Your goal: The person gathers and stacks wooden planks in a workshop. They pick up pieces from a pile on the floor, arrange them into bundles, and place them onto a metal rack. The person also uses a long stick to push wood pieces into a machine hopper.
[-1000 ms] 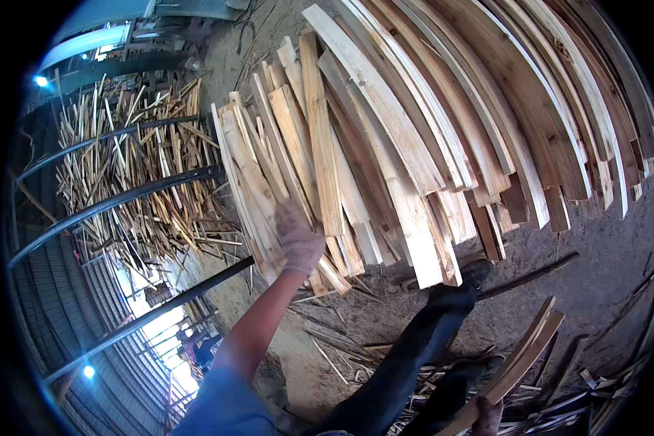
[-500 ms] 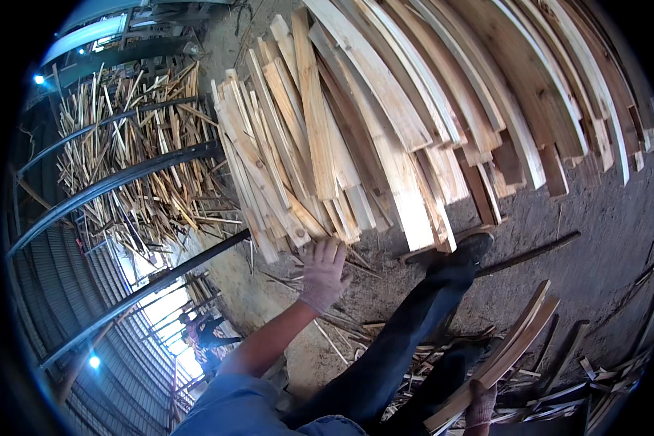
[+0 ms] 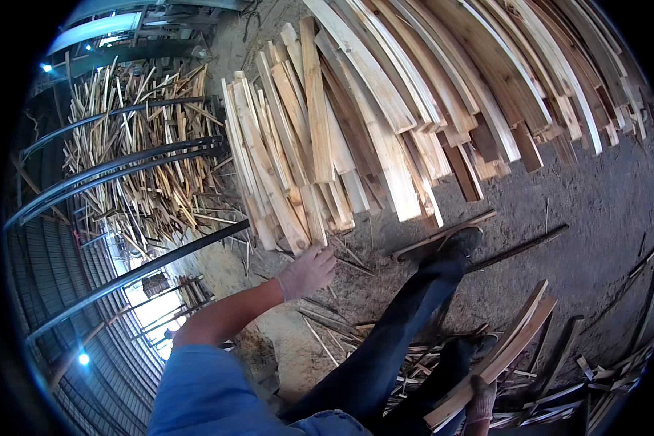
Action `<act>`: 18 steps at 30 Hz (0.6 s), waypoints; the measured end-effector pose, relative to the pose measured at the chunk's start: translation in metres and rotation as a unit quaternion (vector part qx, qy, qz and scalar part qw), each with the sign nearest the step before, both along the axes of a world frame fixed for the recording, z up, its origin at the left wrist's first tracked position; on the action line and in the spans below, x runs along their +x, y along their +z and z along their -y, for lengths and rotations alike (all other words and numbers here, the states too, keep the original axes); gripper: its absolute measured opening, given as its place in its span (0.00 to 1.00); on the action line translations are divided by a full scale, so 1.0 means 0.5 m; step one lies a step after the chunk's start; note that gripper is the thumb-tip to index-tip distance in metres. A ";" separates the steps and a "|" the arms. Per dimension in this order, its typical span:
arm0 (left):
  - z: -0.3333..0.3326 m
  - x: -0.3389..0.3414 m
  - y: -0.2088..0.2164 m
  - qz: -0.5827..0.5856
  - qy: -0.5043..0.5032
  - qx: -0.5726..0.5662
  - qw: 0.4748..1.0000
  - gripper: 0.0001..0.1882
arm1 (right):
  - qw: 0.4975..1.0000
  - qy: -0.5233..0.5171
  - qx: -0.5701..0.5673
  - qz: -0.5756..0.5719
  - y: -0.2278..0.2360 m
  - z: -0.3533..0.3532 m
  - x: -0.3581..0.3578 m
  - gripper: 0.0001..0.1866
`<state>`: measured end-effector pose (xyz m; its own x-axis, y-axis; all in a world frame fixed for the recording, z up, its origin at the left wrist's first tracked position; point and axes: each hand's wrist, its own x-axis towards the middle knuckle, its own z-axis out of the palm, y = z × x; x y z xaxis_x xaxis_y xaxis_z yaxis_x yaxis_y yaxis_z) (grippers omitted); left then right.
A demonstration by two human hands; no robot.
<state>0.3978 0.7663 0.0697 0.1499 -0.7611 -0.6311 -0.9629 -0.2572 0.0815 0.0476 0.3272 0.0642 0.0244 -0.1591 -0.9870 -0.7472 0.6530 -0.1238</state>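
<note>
My left hand [image 3: 309, 272], in a pale work glove, has its fingers closed on the near end of a wooden plank [image 3: 314, 214] at the lower left of a large stack. Part of the grip is hidden behind the fingers. Low on the right, my gloved right hand [image 3: 481, 400] is wrapped round a couple of long wooden strips [image 3: 505, 349], which slant up and to the right beside my leg. The stacked planks [image 3: 392, 171] lie side by side above my left hand, their ends uneven.
A jumbled heap of thin wood offcuts [image 3: 142, 160] lies at the upper left, behind dark metal bars [image 3: 145, 280]. Loose strips [image 3: 519, 247] and scraps [image 3: 559, 400] litter the dirt floor around my feet. Corrugated sheeting [image 3: 73, 312] stands at far left.
My left hand has gone from lying spread over the plank ends to closing on one, slightly lower. The right hand still grips its strips. My view has shifted a little.
</note>
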 end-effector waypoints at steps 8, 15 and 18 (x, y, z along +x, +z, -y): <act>0.079 -0.076 0.143 0.000 0.032 -0.093 0.995 0.06 | 0.999 0.048 -0.019 0.000 -0.015 -0.009 -0.111 0.29; 0.145 -0.075 0.163 0.040 0.129 -0.210 0.968 0.12 | 0.996 0.071 -0.048 -0.010 -0.018 0.007 -0.212 0.27; 0.253 -0.139 0.203 0.034 0.192 -0.281 0.940 0.15 | 0.997 0.071 -0.033 0.005 -0.001 0.016 -0.203 0.26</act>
<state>0.3284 0.6400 0.1711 0.5060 -0.8533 -0.1257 -0.8162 -0.5208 0.2500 -0.0537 0.3192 0.0636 0.0620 -0.2185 -0.9739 -0.8298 0.5310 -0.1720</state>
